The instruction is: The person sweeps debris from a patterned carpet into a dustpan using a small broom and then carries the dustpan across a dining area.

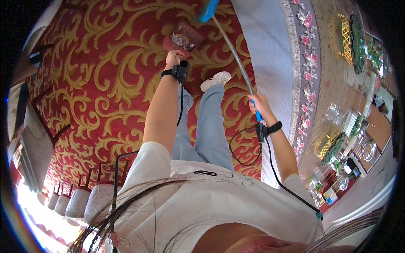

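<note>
My left hand (176, 58) grips the handle of a red dustpan (196, 37), held out ahead of my feet. A heap of light and dark debris (182, 41) lies in the pan. My right hand (260, 104) is closed around the blue grip of a broom, whose long grey handle (232, 49) slants up and to the left. At the far end, the blue broom head (208, 11) is partly cut off by the top of the view, to the right of and beyond the dustpan. Black straps with small devices and cables sit on both wrists.
Red carpet with gold scrolls (110, 79) covers the floor. Along my right stands a table with a pale cloth skirt (269, 47), pink flower trim (306, 76) and gold lattice stands (347, 41). Grey-covered chairs (77, 202) line the left side. One white shoe (216, 80) shows below me.
</note>
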Available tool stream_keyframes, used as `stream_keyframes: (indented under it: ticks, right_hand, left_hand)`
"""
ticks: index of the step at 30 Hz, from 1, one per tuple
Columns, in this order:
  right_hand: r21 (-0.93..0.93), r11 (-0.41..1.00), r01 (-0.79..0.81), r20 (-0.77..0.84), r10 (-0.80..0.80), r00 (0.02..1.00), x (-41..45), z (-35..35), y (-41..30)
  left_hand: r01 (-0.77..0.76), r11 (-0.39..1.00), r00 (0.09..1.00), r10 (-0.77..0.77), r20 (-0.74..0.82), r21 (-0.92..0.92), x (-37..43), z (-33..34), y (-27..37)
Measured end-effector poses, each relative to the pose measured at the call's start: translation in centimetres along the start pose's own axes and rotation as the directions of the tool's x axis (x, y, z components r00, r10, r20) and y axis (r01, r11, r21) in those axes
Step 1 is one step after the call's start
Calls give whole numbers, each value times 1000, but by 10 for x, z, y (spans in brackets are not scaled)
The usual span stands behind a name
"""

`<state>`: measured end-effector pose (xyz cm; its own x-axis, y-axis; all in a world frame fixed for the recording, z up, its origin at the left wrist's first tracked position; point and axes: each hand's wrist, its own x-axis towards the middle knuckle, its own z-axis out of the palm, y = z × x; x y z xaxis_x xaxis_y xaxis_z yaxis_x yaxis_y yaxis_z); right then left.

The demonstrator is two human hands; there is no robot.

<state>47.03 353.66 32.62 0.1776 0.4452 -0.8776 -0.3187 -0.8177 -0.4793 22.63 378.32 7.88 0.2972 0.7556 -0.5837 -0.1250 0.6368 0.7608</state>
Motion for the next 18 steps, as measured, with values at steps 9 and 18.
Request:
stream_keyframes:
  ticks: [9, 18]
  right_hand:
    - [204, 955, -216, 221, 170, 960, 1, 0, 9]
    - [105, 994, -39, 64, 33, 997, -9, -16, 17]
  left_hand:
    - [294, 889, 948, -319, -14, -352, -25, 31, 39]
    - [311, 907, 950, -308, 57, -283, 3, 0, 11]
